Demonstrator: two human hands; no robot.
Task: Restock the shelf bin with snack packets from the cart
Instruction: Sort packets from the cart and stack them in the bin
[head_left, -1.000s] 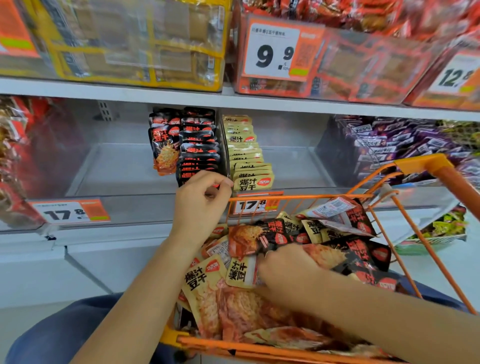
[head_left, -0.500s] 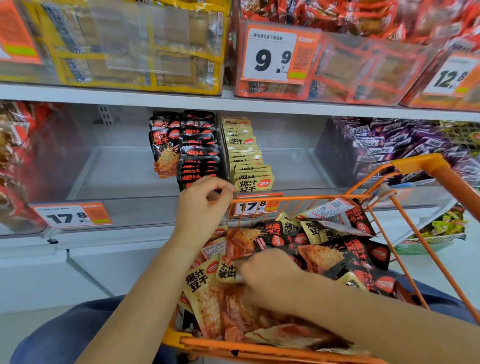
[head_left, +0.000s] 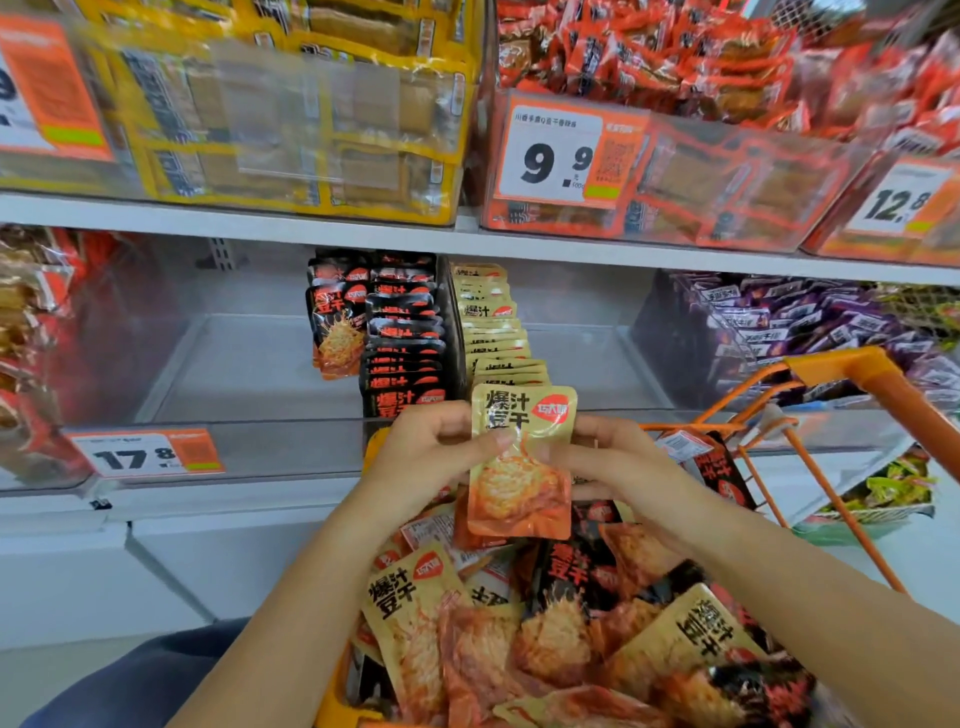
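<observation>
Nearest, at the bottom edge: a dark blue trouser knee (head_left: 130, 675), and beside it an orange wire shopping cart (head_left: 852, 369) heaped with loose foil snack packets (head_left: 561, 639), tan ones and black ones mixed, too tangled to count exactly. Three tan fronts readable in the heap, several black.

Just above the heap, two bare forearms meeting. Left hand (head_left: 431, 457) and right hand (head_left: 618, 462) both holding one tan foil snack packet (head_left: 519, 457) upright, printed face toward the camera. Left thumb laid across its left edge, right thumb across its right edge, thumb tips nearly touching on the front; remaining fingers curled behind, pinching the packet from both sides. Held packet over the cart's far end, just in front of the bin's clear front wall, not yet inside.

Beyond, on the middle shelf: a clear plastic shelf bin (head_left: 249, 384), mostly bare floor, with two rows standing at its centre. Left, a row of black snack packets (head_left: 402, 353), roughly ten overlapped, plus one more black packet leaning at their left. Right, a row of tan snack packets (head_left: 493, 332), about ten visible tops. One orange-and-white price tag reading 17.8 (head_left: 145, 454) on the bin's front.

At the sides: red packets left, a bin of purple packets (head_left: 789, 322) right.

Farthest, upper shelf: one bin of yellow packs (head_left: 291, 114), one of orange-red packs (head_left: 701, 67), with a 9.9 tag (head_left: 561, 150) and a 12.8 tag (head_left: 898, 200).
</observation>
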